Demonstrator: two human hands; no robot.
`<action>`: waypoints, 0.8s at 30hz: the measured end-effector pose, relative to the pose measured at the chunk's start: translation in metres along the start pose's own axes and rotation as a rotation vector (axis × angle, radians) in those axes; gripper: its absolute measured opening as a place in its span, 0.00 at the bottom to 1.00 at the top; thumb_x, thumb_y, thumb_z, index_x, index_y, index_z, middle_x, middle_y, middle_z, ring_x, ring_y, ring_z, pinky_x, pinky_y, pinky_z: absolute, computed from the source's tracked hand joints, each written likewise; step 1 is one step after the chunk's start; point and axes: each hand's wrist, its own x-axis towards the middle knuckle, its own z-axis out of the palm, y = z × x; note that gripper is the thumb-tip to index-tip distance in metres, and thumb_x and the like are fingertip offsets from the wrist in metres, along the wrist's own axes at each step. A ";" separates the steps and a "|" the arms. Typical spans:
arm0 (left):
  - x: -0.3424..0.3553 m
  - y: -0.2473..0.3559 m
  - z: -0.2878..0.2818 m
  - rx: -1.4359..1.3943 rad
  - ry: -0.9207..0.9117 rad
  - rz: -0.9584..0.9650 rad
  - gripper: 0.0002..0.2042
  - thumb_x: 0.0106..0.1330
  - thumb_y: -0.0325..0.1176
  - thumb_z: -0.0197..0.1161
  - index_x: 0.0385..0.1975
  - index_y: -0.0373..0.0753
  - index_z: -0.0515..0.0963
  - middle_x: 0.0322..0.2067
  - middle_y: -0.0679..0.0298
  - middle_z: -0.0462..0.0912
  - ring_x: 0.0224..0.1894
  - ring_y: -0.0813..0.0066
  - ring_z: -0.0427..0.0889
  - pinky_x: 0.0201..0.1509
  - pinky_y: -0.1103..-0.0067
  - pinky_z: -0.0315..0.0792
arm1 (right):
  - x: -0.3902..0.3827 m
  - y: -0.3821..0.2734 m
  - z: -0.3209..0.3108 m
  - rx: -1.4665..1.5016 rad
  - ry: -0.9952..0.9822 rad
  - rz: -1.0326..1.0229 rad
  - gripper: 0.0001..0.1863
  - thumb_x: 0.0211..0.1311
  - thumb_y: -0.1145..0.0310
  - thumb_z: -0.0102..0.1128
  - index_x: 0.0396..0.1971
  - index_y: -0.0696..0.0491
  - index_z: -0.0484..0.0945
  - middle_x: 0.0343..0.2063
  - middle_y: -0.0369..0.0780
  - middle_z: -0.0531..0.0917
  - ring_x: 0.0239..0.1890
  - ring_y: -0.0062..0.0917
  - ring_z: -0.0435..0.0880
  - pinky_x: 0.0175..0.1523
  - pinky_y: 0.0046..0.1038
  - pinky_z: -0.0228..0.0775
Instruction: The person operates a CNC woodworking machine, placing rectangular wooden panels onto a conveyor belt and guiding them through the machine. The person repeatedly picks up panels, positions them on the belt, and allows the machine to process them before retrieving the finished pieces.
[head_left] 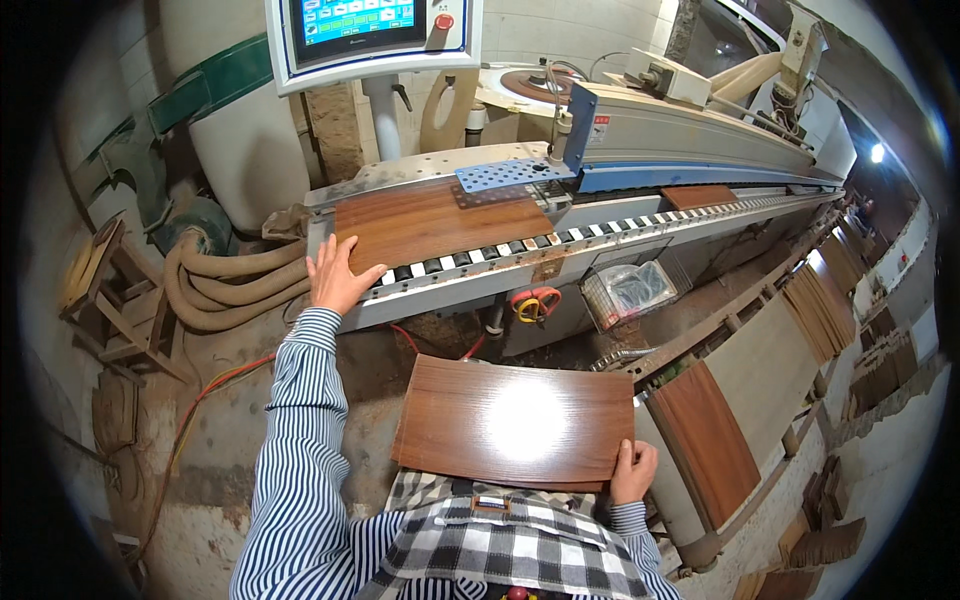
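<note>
A brown wood-grain panel (pixel 430 230) lies on the bed of a long edge-banding machine, its right part under a blue perforated plate (pixel 500 175). My left hand (pixel 340 275) rests at that panel's near left corner, fingers spread and thumb apart. Close to my body is another brown board (pixel 450 410), lying flat with a bright light glare on it; an edge below suggests more than one layer. My right hand (pixel 633 472) grips its right end, with the fingers closed around the edge.
A roller track (pixel 600 232) runs along the machine's front, with another panel (pixel 698 197) farther down. A control screen (pixel 360 22) stands behind. Thick hoses (pixel 215 290) lie left, and red scissors (pixel 535 304) hang in front. More boards (pixel 705 440) sit on a rack at right.
</note>
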 end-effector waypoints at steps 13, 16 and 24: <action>-0.006 -0.014 -0.006 -0.020 -0.051 0.088 0.34 0.61 0.56 0.56 0.63 0.44 0.62 0.67 0.49 0.53 0.70 0.55 0.49 0.72 0.59 0.34 | 0.023 -0.003 -0.018 1.113 -0.560 0.710 0.17 0.65 0.66 0.52 0.50 0.57 0.71 0.42 0.39 0.79 0.43 0.26 0.80 0.44 0.30 0.79; -0.010 -0.029 -0.005 -0.022 -0.043 0.146 0.30 0.64 0.53 0.54 0.63 0.44 0.62 0.67 0.50 0.55 0.70 0.55 0.50 0.72 0.59 0.36 | 0.022 -0.006 -0.016 1.112 -0.556 0.695 0.17 0.65 0.66 0.51 0.50 0.58 0.72 0.42 0.40 0.80 0.43 0.26 0.81 0.46 0.30 0.77; -0.013 -0.034 -0.001 -0.022 -0.002 0.179 0.27 0.66 0.50 0.53 0.62 0.45 0.64 0.66 0.53 0.57 0.69 0.55 0.52 0.72 0.60 0.38 | 0.017 -0.009 -0.012 1.119 -0.519 0.681 0.14 0.65 0.68 0.50 0.46 0.61 0.73 0.38 0.38 0.81 0.38 0.22 0.80 0.44 0.24 0.74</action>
